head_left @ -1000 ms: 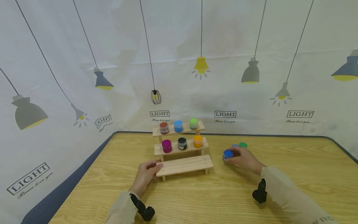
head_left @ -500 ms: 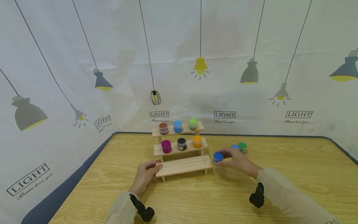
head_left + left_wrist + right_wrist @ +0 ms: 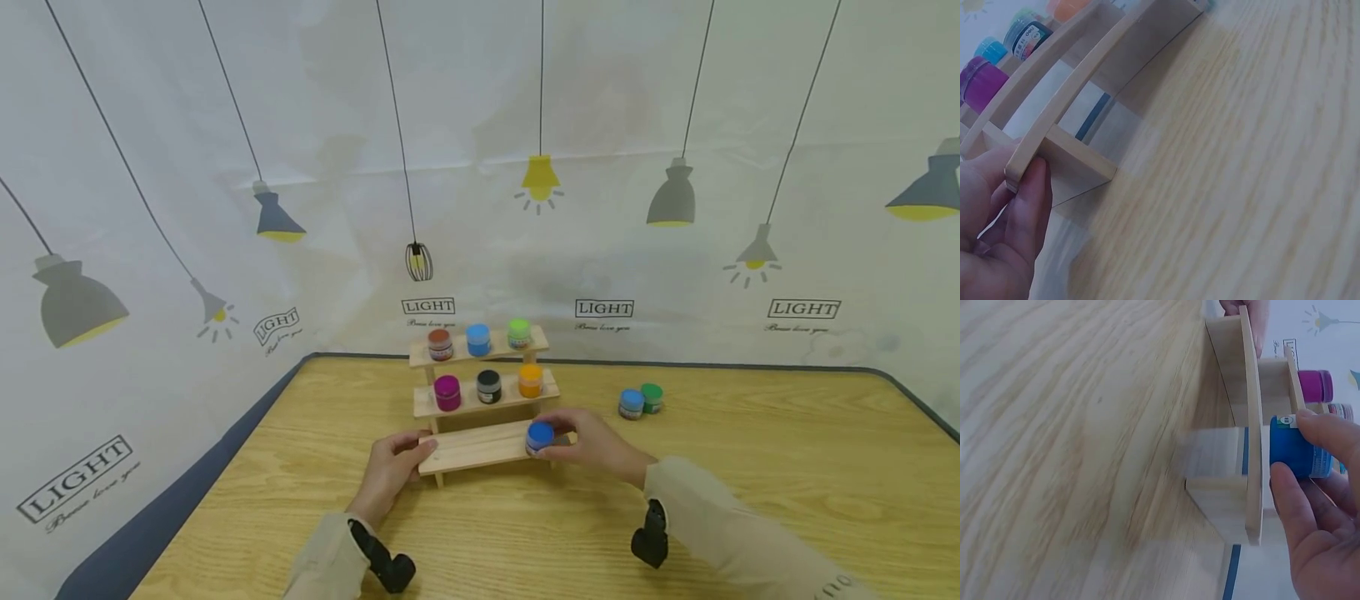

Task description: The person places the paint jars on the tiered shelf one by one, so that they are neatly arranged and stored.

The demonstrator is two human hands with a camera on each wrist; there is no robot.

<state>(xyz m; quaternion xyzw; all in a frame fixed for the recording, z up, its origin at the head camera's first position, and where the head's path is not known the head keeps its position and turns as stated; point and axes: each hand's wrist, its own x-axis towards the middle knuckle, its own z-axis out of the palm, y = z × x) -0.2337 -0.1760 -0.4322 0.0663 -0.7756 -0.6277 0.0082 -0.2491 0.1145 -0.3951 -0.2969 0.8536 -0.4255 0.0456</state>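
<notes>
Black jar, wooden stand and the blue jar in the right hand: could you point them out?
Black jar [image 3: 489, 382]: head view, on its lid.
Wooden stand [image 3: 474, 447]: head view, lowest step's top.
Blue jar [image 3: 540, 436]: head view, on its lid.

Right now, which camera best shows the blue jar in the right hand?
The right wrist view: the blue jar is large and close there, side showing, in the right hand. The head view shows it small, from above; the left wrist view doesn't show it clearly.

Blue jar [image 3: 540, 438], upright, at lower right of three-tier wooden stand [image 3: 474, 447]
</notes>
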